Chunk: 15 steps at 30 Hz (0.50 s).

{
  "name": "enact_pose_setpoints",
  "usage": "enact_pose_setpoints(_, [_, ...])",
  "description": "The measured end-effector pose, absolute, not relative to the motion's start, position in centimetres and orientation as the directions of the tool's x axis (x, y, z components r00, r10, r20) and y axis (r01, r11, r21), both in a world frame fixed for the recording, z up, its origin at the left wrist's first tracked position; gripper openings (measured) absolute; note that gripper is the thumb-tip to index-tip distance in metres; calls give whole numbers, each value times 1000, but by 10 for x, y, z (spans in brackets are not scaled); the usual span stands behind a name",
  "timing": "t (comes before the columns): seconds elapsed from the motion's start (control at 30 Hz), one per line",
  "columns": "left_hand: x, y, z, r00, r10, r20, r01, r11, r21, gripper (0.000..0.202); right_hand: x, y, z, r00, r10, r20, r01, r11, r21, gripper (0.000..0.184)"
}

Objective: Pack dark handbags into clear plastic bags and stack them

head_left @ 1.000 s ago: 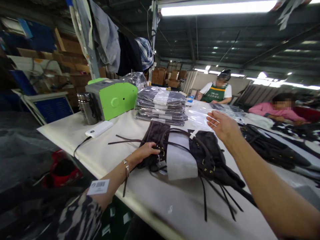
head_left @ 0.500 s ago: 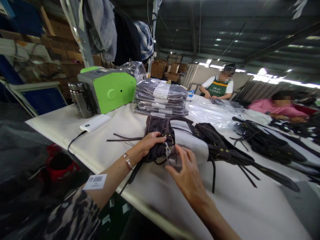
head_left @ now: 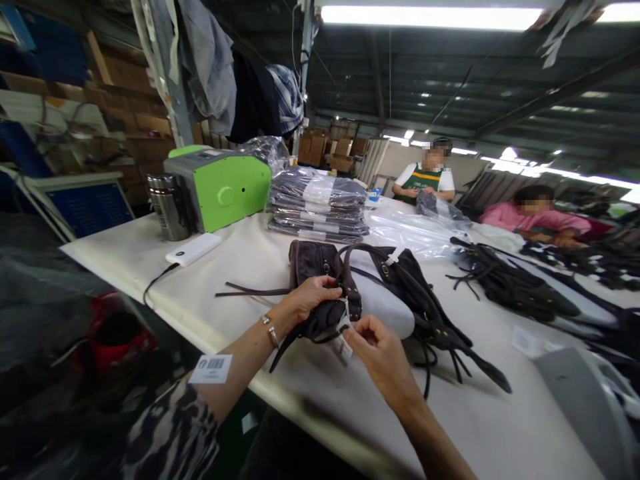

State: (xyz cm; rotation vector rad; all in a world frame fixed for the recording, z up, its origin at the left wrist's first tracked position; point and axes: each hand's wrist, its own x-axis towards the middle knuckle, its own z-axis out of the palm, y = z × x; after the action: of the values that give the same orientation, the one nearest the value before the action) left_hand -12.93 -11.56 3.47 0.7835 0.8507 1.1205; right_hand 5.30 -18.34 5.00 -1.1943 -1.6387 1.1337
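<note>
A dark brown strapped article (head_left: 311,259), with brass rivets and buckles, lies on the white table around a pale grey panel (head_left: 380,297). I cannot tell its exact kind. My left hand (head_left: 311,298) is closed on its near edge, thumb and fingers pinching the dark strap beside the rivets. Just right of it, my right hand (head_left: 383,353) pinches a small whitish tag (head_left: 344,348) in what looks like clear plastic, hanging at the strap. A barcode sticker (head_left: 211,369) is stuck on my left forearm.
Behind stand a stack of plastic-wrapped dark goods (head_left: 317,207), a green machine (head_left: 233,190) and a steel flask (head_left: 170,208). A white corded device (head_left: 194,249) lies left. More dark strapped articles (head_left: 520,287) and a grey object (head_left: 575,393) are right. Two people work across the table.
My right hand's fingers have closed into a pinch on the tag, which now hangs lower and shows its whitish face. The view has shifted, and the article's right straps lie bunched closer.
</note>
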Motion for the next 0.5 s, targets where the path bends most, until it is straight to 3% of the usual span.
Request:
enact_pose_setpoints(0.07, [-128,-118,37,239,959,-151,-428,243,870,51,56,-184,62,-334,938,-88,-106,-130,-986,38])
enact_pose_setpoints(0.17, [-126,-118,36,260,955,-145,-409,245,879,50,54,-172,80,-420,897,-138,-432,-331,-839,38])
enact_pose_setpoints(0.3, [-128,-117,25,270,956,-116,-434,229,871,45,39,-131,92,-399,897,-191,-488,-384,-784,30])
enact_pose_setpoints(0.5, [-139,-121,3,322,926,-195,-488,339,804,65,26,-81,77,-524,783,-336,-499,-602,-624,20])
